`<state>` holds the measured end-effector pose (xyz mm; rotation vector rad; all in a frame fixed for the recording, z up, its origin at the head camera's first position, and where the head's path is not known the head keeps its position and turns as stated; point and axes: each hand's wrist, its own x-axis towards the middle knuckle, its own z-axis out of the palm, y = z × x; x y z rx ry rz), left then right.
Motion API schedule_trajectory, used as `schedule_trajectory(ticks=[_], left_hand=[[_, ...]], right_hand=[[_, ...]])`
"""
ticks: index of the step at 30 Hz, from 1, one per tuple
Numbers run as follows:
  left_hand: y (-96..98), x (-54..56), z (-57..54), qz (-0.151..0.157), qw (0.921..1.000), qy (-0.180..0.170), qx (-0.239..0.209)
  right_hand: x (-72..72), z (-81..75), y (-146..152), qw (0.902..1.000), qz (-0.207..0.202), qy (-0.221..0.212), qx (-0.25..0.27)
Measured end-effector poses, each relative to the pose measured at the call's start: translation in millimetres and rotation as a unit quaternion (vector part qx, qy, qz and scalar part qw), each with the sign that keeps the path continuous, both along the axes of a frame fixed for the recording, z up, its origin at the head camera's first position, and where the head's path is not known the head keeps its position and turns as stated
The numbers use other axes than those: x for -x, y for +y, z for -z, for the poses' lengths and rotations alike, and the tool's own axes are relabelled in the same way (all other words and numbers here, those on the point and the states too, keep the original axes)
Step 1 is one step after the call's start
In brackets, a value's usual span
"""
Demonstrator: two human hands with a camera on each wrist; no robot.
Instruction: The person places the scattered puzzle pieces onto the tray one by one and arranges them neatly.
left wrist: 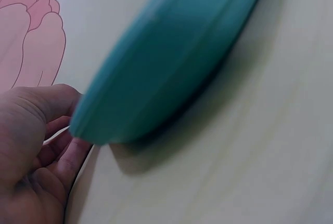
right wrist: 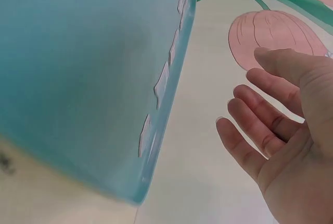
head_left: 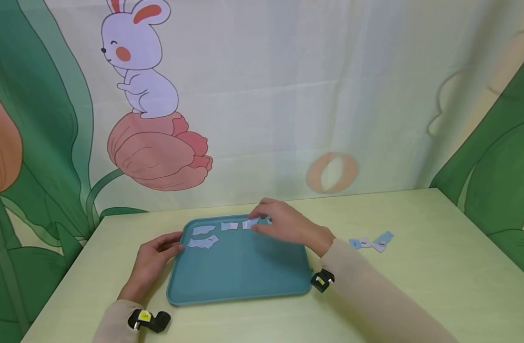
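A blue-green tray [head_left: 240,271] lies on the table, with several torn paper pieces [head_left: 204,230] in light blue and white along its far side and upper left. My left hand [head_left: 152,259] holds the tray's left rim between thumb and fingers; the left wrist view shows that hand [left wrist: 36,146] at the tray's edge [left wrist: 99,114]. Over the tray's far right part is my right hand [head_left: 285,224], fingers loosely bent, partly covering the paper pieces there. Seen from the right wrist, this hand [right wrist: 281,125] has spread fingers and nothing between them, beside the row of pieces [right wrist: 162,83].
Right of the tray, more torn paper pieces [head_left: 382,242] lie on the pale yellow table [head_left: 416,290]. A printed curtain [head_left: 262,95] with a rabbit and flowers hangs along the table's far edge. Each wrist wears a small black camera [head_left: 149,320].
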<state>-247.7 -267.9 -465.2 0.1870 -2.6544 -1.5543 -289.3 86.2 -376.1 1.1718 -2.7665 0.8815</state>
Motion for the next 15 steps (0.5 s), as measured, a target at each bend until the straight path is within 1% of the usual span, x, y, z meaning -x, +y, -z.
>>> schedule_trajectory(ticks=[5, 12, 15], left_hand=[[-0.5, 0.0, 0.9, 0.001, 1.0000, 0.005, -0.005], [0.1, 1.4, 1.9, -0.001, 1.0000, 0.004, -0.005], [0.6, 1.2, 2.1, -0.001, 1.0000, 0.003, -0.008]], right_hand=[[-5.3, 6.1, 20.5, 0.9997, -0.001, 0.000, 0.025], [-13.6, 11.0, 46.1, 0.9988, 0.020, -0.003, 0.044], [-15.7, 13.1, 56.5, 0.9983, 0.026, -0.012, 0.051]])
